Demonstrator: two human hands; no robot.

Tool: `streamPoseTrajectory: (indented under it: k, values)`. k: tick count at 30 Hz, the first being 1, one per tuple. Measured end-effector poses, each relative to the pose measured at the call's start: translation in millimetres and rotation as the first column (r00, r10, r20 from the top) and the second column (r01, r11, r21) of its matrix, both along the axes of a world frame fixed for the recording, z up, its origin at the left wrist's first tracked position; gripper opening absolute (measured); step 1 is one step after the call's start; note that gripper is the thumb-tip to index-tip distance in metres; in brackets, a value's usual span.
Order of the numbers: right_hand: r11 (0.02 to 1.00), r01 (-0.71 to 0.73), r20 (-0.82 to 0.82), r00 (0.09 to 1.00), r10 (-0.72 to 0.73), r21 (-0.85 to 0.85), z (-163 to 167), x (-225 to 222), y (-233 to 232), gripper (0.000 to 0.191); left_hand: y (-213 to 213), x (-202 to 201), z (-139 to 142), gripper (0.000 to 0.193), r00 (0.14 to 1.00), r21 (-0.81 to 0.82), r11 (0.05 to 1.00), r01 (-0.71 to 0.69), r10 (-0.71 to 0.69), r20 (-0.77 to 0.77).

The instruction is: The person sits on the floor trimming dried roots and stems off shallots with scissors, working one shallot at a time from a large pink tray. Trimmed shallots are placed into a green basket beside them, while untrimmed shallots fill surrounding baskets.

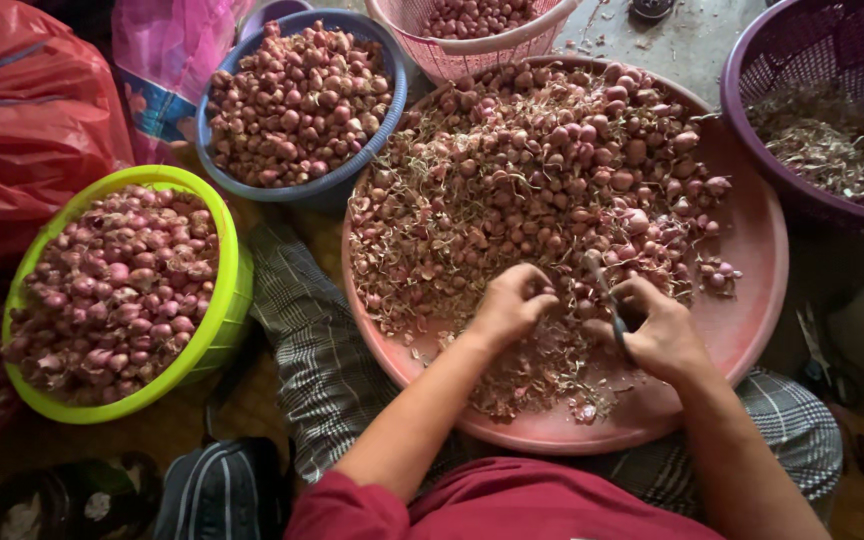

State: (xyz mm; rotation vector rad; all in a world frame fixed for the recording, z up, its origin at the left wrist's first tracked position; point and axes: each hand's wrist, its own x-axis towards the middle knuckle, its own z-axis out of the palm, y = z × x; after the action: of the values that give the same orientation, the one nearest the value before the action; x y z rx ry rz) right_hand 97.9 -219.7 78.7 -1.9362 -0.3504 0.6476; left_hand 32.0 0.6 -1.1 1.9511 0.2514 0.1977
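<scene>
left hand (512, 300): fingers curled, pinching one shallot (544, 292), lower centre | right hand (657, 325): closed round a small knife (607, 300), probably | shallot judged light, firm, papery-slippery; best gripped across the bulb's middle

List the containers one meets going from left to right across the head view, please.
Green basin → blue basin → pink basket → large pink tray → purple basket.

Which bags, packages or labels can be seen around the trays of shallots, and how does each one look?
Red plastic bag: top left corner, bulging, crinkled, glossy.
Pink plastic bag: top, between the red bag and the blue basin, crumpled, with a blue and white printed patch.
No signs or screens are in view.
</scene>
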Motion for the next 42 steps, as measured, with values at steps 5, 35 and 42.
streamPoseTrajectory:
  k: [5, 35, 42]
  values:
    - [0.91, -0.182, 0.042, 0.976, 0.212, -0.372, 15.6, -6.3, 9.7, 0.055, 11.1, -12.1, 3.5, 0.021, 0.997, -0.599, 0.797, -0.076, 0.055, -0.054]
    - [0.966, -0.114, -0.007, 0.993, 0.116, -0.232, -3.8, -2.5, 3.7, 0.048, 11.8, -18.8, 14.6, 0.028, 0.997, -0.982, 0.177, -0.066, 0.058, -0.057]
    - [0.958, -0.184, -0.018, 0.983, 0.185, -0.22, -7.3, -1.1, 0.5, 0.049, 11.7, -18.4, 7.5, 0.026, 0.994, -0.973, 0.224, -0.056, 0.105, -0.033]
